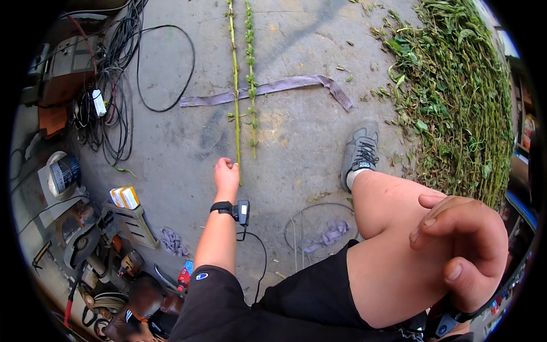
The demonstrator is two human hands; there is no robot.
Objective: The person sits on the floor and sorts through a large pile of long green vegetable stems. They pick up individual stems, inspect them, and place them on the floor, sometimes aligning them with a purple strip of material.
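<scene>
My left hand (226, 174), fingers curled, is low over the concrete floor beside the lower end of a green plant stalk (236, 98). Its fingertips are at or close to the stalk; whether they grip it is unclear. Close to the right lies a second stalk (251, 55), thick with green pods. Both cross a strip of purple-grey cloth (282, 86) stretched flat on the ground. My right hand (466, 243), near the camera, hovers over my bent bare leg. Its bent fingers and thumb are apart, with nothing between them.
A big heap of leafy stalks (461, 107) lines the right side. Black cables (115, 85) lie coiled at left, near a blue-and-white spool (64, 171) and a small box (124, 197). A wire hoop (287, 226) is beside my leg. A person (145, 299) is at lower left.
</scene>
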